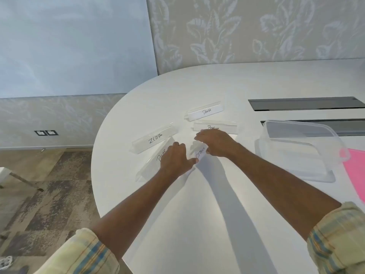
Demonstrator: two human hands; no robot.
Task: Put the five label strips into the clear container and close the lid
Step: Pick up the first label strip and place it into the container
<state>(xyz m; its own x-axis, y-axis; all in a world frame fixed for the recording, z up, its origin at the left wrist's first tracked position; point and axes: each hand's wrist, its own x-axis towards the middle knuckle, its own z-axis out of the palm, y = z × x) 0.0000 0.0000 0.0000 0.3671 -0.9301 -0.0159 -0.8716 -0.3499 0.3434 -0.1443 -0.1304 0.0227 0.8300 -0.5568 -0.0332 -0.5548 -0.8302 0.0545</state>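
The left hand (174,158) and right hand (216,143) each pinch an end of the OSTRICH strip (200,152), toward the surface's rounded left edge. It looks light, stiff and slippery, so its ends suit gripping.

The surface (197,214) is plain white, the 5 label strips (205,111) clear with white inserts lettered in black, the container (264,139) clear, the sheet (355,169) bright pink — while the sleeves (83,254) are pale yellow plaid crossed with blue, and the wall (256,26) shows pale leaves on beige.
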